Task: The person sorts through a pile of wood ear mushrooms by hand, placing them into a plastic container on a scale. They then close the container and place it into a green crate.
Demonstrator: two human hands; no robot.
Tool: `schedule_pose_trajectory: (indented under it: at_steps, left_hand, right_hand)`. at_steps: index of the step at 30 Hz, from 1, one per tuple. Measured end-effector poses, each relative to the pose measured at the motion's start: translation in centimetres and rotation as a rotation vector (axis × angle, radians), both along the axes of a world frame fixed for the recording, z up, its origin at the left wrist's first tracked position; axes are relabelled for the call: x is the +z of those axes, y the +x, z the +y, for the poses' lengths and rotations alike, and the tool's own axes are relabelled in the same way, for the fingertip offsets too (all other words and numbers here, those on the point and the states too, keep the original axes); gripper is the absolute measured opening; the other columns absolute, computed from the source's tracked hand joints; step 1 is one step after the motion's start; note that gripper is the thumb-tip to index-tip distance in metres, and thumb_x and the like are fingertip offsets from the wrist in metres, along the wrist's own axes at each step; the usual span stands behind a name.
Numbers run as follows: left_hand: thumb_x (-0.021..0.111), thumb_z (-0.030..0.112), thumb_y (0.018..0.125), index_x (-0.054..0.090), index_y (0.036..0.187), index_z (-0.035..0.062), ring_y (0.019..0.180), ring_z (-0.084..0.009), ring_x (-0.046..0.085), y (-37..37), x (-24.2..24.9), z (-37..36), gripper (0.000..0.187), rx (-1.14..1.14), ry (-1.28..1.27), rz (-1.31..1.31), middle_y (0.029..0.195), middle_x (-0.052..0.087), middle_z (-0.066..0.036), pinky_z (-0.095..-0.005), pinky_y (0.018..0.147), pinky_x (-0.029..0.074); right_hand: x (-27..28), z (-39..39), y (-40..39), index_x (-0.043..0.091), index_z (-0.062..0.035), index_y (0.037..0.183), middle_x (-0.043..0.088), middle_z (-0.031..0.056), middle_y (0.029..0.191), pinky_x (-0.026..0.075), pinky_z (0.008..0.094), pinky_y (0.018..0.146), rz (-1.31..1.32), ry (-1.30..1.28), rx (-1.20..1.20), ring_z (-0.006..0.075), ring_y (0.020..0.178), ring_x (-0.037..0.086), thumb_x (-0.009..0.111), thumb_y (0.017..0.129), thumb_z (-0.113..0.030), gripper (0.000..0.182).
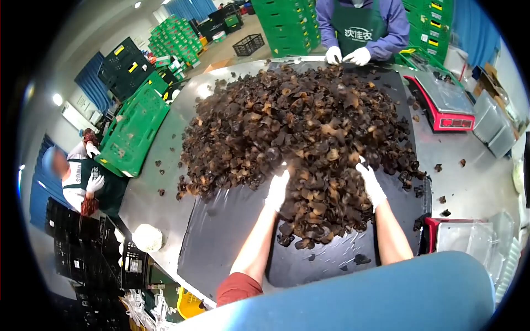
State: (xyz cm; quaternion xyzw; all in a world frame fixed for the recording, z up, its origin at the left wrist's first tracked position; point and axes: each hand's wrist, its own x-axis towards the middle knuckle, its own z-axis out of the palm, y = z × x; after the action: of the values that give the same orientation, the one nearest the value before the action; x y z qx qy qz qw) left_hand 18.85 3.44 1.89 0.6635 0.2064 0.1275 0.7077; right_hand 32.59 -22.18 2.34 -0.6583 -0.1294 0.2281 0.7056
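A large heap of dark brown wood ear mushrooms (298,121) covers the middle of the table, with a lobe of it reaching toward me between my hands. My left hand (277,190), in a white glove, touches the left side of that lobe, its fingers stretched forward and partly against the mushrooms. On the opposite side is my right hand (371,185), also gloved, with fingers apart at the lobe's edge. Neither hand grips anything. Under the mushrooms lies a black plastic sheet (215,237) on the metal table (160,204).
Across the table stands a co-worker (361,33) in white gloves; another person (83,171) is at the left beside a green crate (135,132). Red scales (441,105) and clear plastic boxes (491,121) are on the right. A white bundle (147,238) sits at the left edge.
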Motion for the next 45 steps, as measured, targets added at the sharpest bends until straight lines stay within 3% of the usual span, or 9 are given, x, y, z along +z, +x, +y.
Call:
schedule_pose_trajectory:
  at_steps: [4, 8, 14, 21, 24, 29, 31, 41, 45]
  left_hand:
    - [0.039, 0.023, 0.103, 0.054, 0.127, 0.0022, 0.098, -0.0188, 0.064, -0.3, -9.5, -0.1, 0.035, -0.093, 0.131, -0.224, 0.119, 0.060, -0.009, -0.0290, 0.082, 0.055]
    - [0.055, 0.009, 0.094, 0.046, 0.137, 0.0015, 0.116, -0.0180, 0.053, -3.4, -4.8, -4.0, 0.044, -0.260, -0.168, -0.104, 0.130, 0.055, -0.006, -0.0319, 0.100, 0.042]
    - [0.051, 0.018, 0.097, 0.043, 0.140, 0.0020, 0.121, -0.0197, 0.052, -6.1, -6.6, -6.5, 0.046, -0.426, 0.009, -0.120, 0.137, 0.052, -0.010, -0.0317, 0.101, 0.043]
    - [0.060, 0.035, 0.092, 0.041, 0.140, 0.0031, 0.123, -0.0218, 0.047, -9.2, 4.8, -8.5, 0.061, -0.569, 0.639, 0.233, 0.136, 0.051, -0.013, -0.0370, 0.106, 0.037]
    - [0.063, 0.036, 0.088, 0.031, 0.148, 0.0069, 0.139, -0.0308, 0.031, -10.1, 7.4, -8.7, 0.073, -0.437, 0.839, 0.108, 0.151, 0.034, -0.017, -0.0416, 0.115, 0.025]
    - [0.063, 0.038, 0.086, 0.032, 0.149, 0.0163, 0.140, -0.0454, 0.022, -12.5, 9.2, -11.1, 0.073, -0.313, 0.991, 0.266, 0.153, 0.023, -0.025, -0.0521, 0.113, 0.025]
    - [0.064, 0.042, 0.083, 0.039, 0.145, 0.0183, 0.133, -0.0579, 0.025, -14.6, 8.4, -13.8, 0.071, -0.337, 1.245, 0.213, 0.151, 0.020, -0.032, -0.0629, 0.106, 0.029]
    - [0.063, 0.040, 0.081, 0.062, 0.123, 0.0128, 0.136, -0.0518, 0.023, -29.3, 4.7, -22.9, 0.049, -0.611, 1.377, -0.025, 0.150, 0.032, -0.020, -0.0660, 0.108, 0.018]
    - [0.068, 0.023, 0.076, 0.068, 0.108, 0.0137, 0.119, -0.0350, 0.048, -33.4, 3.3, -24.1, 0.033, -0.445, 1.291, -0.241, 0.121, 0.058, -0.009, -0.0588, 0.107, 0.025]
  right_hand:
    - [-0.7, 1.2, -1.5, 0.040, -0.0037, 0.144, 0.044, 0.0072, 0.145, 0.027, 0.0337, 0.113, -0.011, 0.083, 0.111, 0.0194, 0.132, 0.040, 0.065, 0.090, -0.033, 0.066]
    - [2.0, -1.0, -5.4, 0.036, -0.0062, 0.146, 0.042, 0.0066, 0.146, 0.024, 0.0338, 0.113, 0.242, 0.074, 0.123, 0.0197, 0.137, 0.034, 0.071, 0.086, -0.030, 0.073]
    - [-1.4, -3.8, -8.1, 0.042, -0.0057, 0.143, 0.049, 0.0061, 0.140, 0.034, 0.0339, 0.108, 0.022, 0.107, 0.280, 0.0188, 0.128, 0.044, 0.066, 0.089, -0.027, 0.062]
    - [3.4, -7.4, -11.5, 0.037, -0.0085, 0.147, 0.038, 0.0104, 0.150, 0.026, 0.0368, 0.114, -0.193, -0.147, 0.172, 0.0236, 0.139, 0.034, 0.068, 0.088, -0.035, 0.071]
    - [6.6, -9.2, -13.8, 0.029, -0.0081, 0.150, 0.031, 0.0162, 0.154, 0.023, 0.0380, 0.116, -0.202, -0.283, -0.013, 0.0288, 0.142, 0.029, 0.066, 0.088, -0.042, 0.081]
    - [5.9, -11.0, -19.2, 0.022, -0.0172, 0.152, 0.023, 0.0241, 0.154, 0.013, 0.0653, 0.111, -0.631, -0.789, -0.040, 0.0550, 0.138, 0.016, 0.060, 0.086, -0.049, 0.082]
    - [5.8, -11.4, -23.1, 0.031, -0.0158, 0.149, 0.024, 0.0239, 0.153, 0.011, 0.0684, 0.110, -0.802, -0.887, 0.007, 0.0541, 0.139, 0.014, 0.060, 0.085, -0.046, 0.077]
    - [3.2, -18.6, -36.5, 0.055, -0.0169, 0.132, 0.033, 0.0179, 0.150, 0.016, 0.0621, 0.112, -0.984, -0.764, 0.465, 0.0448, 0.138, 0.025, 0.062, 0.083, -0.041, 0.055]
    - [4.1, -21.1, -37.6, 0.066, -0.0137, 0.104, 0.056, 0.0130, 0.122, 0.034, 0.0526, 0.102, -0.949, -0.581, 0.253, 0.0351, 0.118, 0.048, 0.066, 0.079, -0.027, 0.028]
